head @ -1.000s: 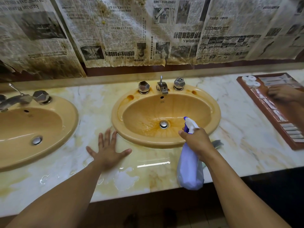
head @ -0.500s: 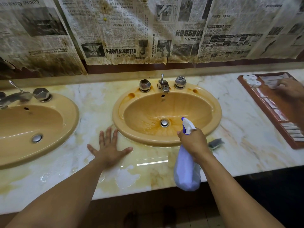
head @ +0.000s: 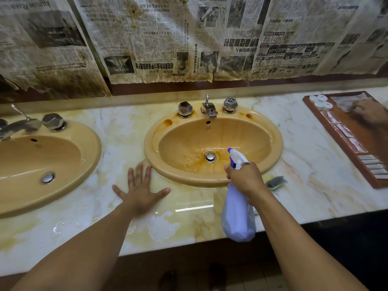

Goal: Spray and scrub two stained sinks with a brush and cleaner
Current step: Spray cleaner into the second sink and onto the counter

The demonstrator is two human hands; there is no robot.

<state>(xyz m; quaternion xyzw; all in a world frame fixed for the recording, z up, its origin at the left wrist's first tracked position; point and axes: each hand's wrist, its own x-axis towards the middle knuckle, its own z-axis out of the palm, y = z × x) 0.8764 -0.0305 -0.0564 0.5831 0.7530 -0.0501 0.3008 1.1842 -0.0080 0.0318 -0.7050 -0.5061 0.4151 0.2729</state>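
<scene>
Two yellow-tan oval sinks are set in a marble counter (head: 310, 169). The middle sink (head: 270, 141) has rusty brown stains around its drain and wet droplets in the basin. The left sink (head: 88, 148) is partly cut off by the frame's left edge. My right hand (head: 245, 179) grips a pale violet spray bottle (head: 238, 217) by the neck, its white and blue nozzle over the middle sink's front rim. My left hand (head: 140, 190) rests flat on the counter with fingers spread, just left of that sink. A grey scrubbing brush (head: 276, 181) lies on the counter behind my right wrist.
A brown tray (head: 361, 148) of small packets and white caps sits at the right, with another person's hand (head: 369, 112) on it. Stained newspaper (head: 189, 38) covers the wall behind. Chrome taps (head: 207, 108) stand at the back of the middle sink. The counter's front edge is wet.
The spray bottle and my right hand have shifted slightly left and up over the sink rim. The other person's hand moved farther back on the tray. My left hand stays put.
</scene>
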